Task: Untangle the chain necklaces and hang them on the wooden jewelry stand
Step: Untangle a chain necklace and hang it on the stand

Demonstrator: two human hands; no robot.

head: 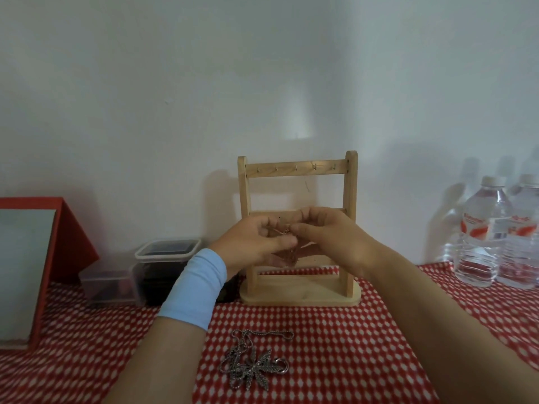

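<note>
White wall backs a counter [364,330] spread with red-and-white patterned cloth, where the wooden jewelry stand [297,298] waits with every hook [296,167] on its top rail bare. Directly in front of the stand's middle rail, a person's 2 hands are raised close together. The left hand [253,243], above a pale blue sleeve [195,287], and the right hand [329,240] each curl their fingers to pinch a fine chain [284,233], apparently teasing a knot apart at eye level. The links are too blurred to read further. Nearer the camera than the stand, a tangle of silver necklaces [253,363] with a leaf pendant lies on the cloth, likely next in line. Plastic containers [167,252] sit left of the stand, and water bottles [484,234] stand to its right.
</note>
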